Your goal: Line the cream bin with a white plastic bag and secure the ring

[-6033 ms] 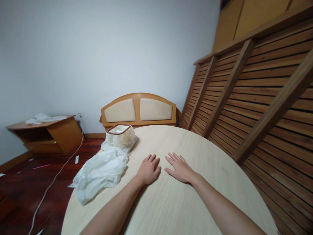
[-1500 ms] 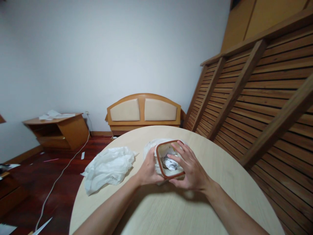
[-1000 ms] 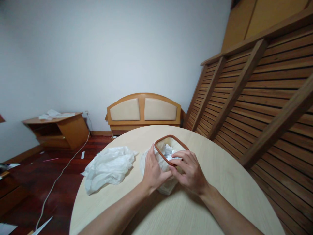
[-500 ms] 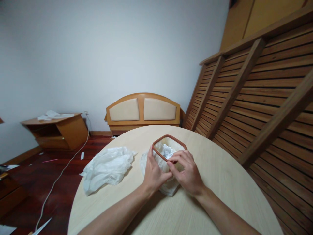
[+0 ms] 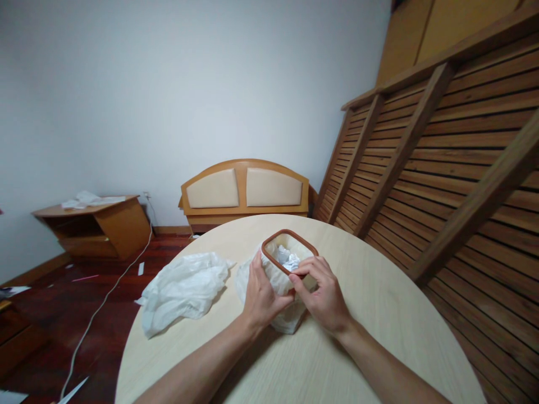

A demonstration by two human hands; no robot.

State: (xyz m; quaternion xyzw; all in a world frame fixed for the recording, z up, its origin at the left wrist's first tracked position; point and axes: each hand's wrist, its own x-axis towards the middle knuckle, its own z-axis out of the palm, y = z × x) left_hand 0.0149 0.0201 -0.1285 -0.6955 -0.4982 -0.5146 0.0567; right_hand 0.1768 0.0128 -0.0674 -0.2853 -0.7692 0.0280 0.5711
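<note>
The left hand [image 5: 263, 300] is cupping the bin [image 5: 277, 276], thumb spread, the right hand [image 5: 326, 294] pinching its rim [image 5: 287, 230]; a loose bag [image 5: 185, 289] is sprawling by the counter's left edge [image 5: 129, 359].

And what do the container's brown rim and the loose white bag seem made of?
Brown rim: probably plastic, smooth and evenly coloured, though painted metal isn't ruled out. Loose white bag: likely thin plastic film, slightly translucent, crumpled in soft folds.

No text, label, brand, number or sign can be read.
</note>
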